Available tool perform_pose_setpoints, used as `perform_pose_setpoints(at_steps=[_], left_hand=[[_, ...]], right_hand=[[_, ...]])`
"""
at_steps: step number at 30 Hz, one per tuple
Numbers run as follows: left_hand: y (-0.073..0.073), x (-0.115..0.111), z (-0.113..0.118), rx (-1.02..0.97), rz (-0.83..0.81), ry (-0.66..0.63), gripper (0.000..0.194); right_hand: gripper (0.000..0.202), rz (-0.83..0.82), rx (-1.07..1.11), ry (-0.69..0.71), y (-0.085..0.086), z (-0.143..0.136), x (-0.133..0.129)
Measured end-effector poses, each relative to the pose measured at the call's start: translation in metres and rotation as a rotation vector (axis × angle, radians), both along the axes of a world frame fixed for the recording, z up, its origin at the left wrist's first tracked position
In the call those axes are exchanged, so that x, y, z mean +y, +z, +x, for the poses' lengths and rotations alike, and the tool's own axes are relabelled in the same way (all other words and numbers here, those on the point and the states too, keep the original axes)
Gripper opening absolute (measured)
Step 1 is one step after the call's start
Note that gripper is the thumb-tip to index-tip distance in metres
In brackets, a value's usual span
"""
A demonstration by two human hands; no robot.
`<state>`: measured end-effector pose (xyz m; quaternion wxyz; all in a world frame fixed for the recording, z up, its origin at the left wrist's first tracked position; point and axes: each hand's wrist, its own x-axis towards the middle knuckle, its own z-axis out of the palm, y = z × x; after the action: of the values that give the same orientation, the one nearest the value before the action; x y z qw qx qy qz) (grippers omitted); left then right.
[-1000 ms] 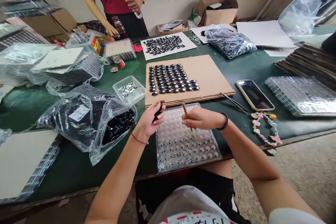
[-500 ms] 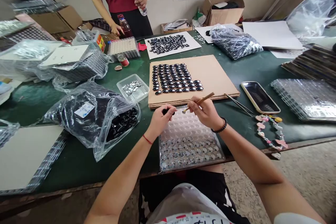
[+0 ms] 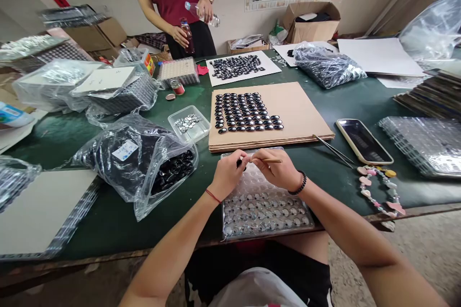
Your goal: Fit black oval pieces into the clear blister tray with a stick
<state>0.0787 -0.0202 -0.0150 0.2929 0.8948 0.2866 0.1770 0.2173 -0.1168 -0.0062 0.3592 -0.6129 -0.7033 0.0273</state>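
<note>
A black piece [image 3: 239, 163] sits pinched in the left hand's [image 3: 228, 172] grip over the far end of the clear plastic tray [image 3: 268, 232]; the right hand [image 3: 279, 170] holds a slim wooden stick [image 3: 272, 160] close to it. Neat rows of black ovals [image 3: 243, 111] on the cardboard [image 3: 298, 110] look done; loose ones in the plastic bag [image 3: 120, 163] seem left.

Looked like an assembly workshop, to judge from black oval pieces [image 3: 250, 128] in rows on cardboard sheets [image 3: 295, 120] atop a green worktable [image 3: 334, 100], a plastic bag [image 3: 108, 158] of black parts [image 3: 173, 172] and stacked gridded trays [image 3: 122, 97] on its left, and an open carton [image 3: 315, 32] behind it.
</note>
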Motion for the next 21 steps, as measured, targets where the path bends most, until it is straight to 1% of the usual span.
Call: perform_pose_setpoints(at_steps=[2, 6, 8, 10, 12, 14, 15, 17, 19, 21], left_hand=[[0.000, 0.000, 0.000, 0.005, -0.009, -0.002, 0.030], [0.002, 0.001, 0.000, -0.019, -0.076, 0.008, 0.029], [0.003, 0.004, 0.000, -0.051, -0.147, 0.034, 0.027], [0.003, 0.007, 0.000, -0.101, -0.253, 0.083, 0.027], [0.003, 0.009, 0.000, -0.179, -0.355, 0.153, 0.029], [0.003, 0.009, 0.000, -0.263, -0.437, 0.194, 0.032], [0.003, 0.008, 0.001, -0.292, -0.475, 0.182, 0.034], [0.002, 0.003, 0.002, -0.321, -0.547, 0.103, 0.038], [0.000, -0.003, 0.003, -0.327, -0.594, 0.025, 0.041], [-0.002, -0.008, 0.004, -0.334, -0.613, -0.001, 0.039]], right_hand=[[0.027, 0.001, 0.000, -0.017, 0.000, 0.000, 0.000], [0.028, 0.014, 0.006, -0.040, 0.001, 0.001, 0.001], [0.028, 0.015, 0.017, -0.068, -0.001, 0.000, 0.001], [0.028, 0.020, 0.051, -0.122, -0.002, 0.001, 0.001], [0.029, 0.029, 0.140, -0.180, -0.003, 0.001, 0.002], [0.029, 0.045, 0.297, -0.212, -0.002, 0.002, 0.002], [0.029, 0.060, 0.392, -0.216, -0.002, 0.002, 0.003], [0.027, 0.092, 0.566, -0.194, -0.001, 0.002, 0.003], [0.025, 0.110, 0.686, -0.140, -0.001, 0.001, 0.004], [0.024, 0.107, 0.768, -0.079, -0.001, 0.000, 0.005]])
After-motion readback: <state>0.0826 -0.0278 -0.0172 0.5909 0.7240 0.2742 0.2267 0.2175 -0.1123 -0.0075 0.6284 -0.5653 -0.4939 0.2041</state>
